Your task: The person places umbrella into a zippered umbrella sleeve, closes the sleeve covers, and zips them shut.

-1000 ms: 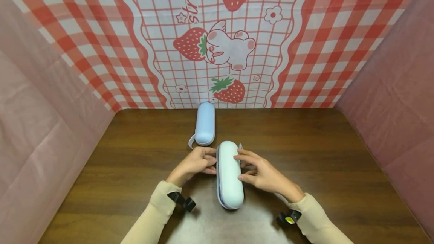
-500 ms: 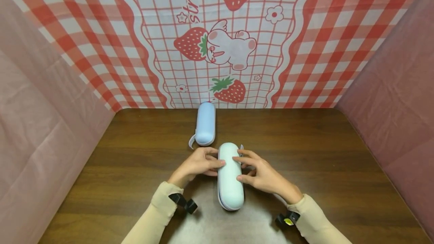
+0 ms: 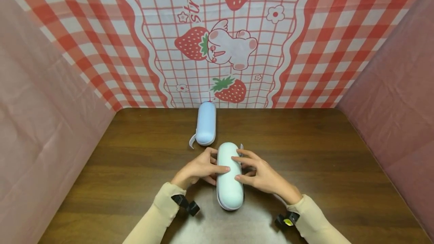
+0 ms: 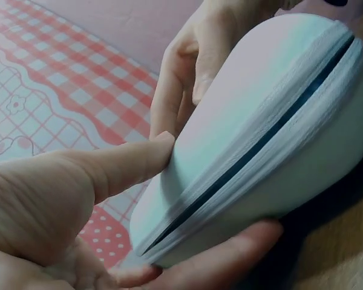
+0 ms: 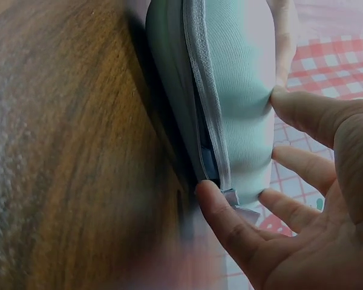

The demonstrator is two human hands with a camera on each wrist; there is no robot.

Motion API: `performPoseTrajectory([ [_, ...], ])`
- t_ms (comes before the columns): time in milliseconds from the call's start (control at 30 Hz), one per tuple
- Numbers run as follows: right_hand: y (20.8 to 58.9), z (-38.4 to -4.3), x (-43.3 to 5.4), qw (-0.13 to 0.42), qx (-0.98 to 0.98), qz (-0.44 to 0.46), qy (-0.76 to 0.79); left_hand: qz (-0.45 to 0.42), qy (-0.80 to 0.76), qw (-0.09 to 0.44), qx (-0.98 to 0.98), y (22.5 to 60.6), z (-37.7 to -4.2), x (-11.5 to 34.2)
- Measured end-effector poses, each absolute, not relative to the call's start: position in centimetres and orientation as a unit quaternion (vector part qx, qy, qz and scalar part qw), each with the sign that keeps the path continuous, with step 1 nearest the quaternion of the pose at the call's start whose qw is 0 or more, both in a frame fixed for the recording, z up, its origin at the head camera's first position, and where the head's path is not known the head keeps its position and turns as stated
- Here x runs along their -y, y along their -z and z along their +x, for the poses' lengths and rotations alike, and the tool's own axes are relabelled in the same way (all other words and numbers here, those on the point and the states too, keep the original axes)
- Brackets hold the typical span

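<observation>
A mint-green zip glasses case (image 3: 230, 193) lies lengthwise on the wooden table between the hands. My left hand (image 3: 200, 167) grips its left side, thumb on the lid and fingers low against the lower half. From the other side my right hand (image 3: 263, 175) holds it, with the thumb and fingertips on the lid and one finger at the zip edge. Along the left side the zip (image 4: 260, 145) is parted, leaving a narrow gap with something dark blue inside. In the right wrist view a gap also shows by the fabric tab (image 5: 247, 213). The remaining contents are hidden.
A light blue glasses case (image 3: 206, 123) with a wrist strap (image 3: 192, 141) lies behind, near the back wall. The wooden table (image 3: 305, 134) meets a strawberry-print cloth (image 3: 234, 40) at the back and pink cloth walls (image 3: 400, 67) at the sides.
My left hand's thumb has come up from the case's side onto the lid and slid further across it. The gap facing left looks narrower in the head view. My right hand has barely moved.
</observation>
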State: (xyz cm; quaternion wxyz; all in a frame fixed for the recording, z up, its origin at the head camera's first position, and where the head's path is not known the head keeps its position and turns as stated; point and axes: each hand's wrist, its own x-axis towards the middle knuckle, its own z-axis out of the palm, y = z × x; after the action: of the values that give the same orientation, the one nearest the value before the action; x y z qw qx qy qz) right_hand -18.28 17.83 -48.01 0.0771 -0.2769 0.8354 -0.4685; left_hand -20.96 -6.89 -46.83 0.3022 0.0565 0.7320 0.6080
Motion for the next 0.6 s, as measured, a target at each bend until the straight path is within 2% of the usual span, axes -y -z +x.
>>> performPoseTrajectory([
  [367, 48.2, -18.3, -17.9, 0.076, -0.826, -0.272, 0.487, 0.084, -0.582, 0.285, -0.757, 46.7, -20.1, 5.8],
  [600, 48.2, -18.1, -17.7, 0.022, -0.813, -0.301, 0.498, 0.101, -0.593, 0.251, -0.759, 46.6, -20.2, 5.4],
])
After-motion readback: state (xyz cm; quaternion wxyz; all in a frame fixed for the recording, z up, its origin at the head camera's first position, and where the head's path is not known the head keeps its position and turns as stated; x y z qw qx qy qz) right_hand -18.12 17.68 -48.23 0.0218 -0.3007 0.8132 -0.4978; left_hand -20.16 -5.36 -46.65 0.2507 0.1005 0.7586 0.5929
